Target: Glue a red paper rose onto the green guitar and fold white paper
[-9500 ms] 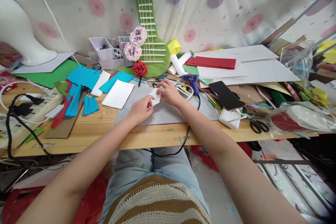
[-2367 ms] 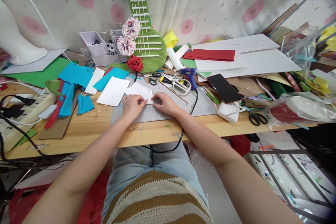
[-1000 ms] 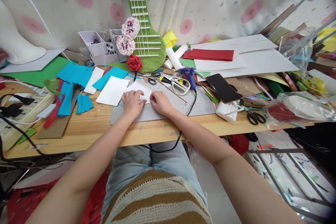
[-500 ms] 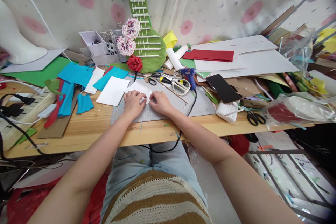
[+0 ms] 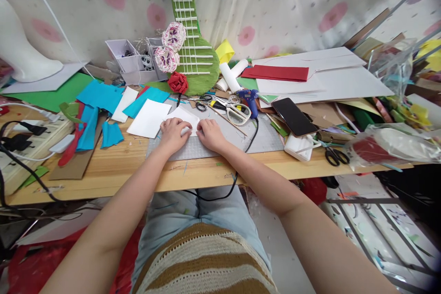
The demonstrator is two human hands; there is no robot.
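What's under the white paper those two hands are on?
A gray gridded mat shows around part of the white paper. Whatever lies directly beneath is covered, and the left hand and right hand hide some of the paper too.

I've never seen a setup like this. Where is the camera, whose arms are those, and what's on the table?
There's no machine here: the arms belong to a person working bare-handed. The camera is worn on that person's head, looking forward and down.

The left hand and right hand touch a white sheet of paper on a gray mat; the fingers hide how firmly it's held.

Around them on the wooden table lie scissors with pale handles, a blue glue gun, a black phone and blue scraps. Behind stands a green guitar-shaped craft.
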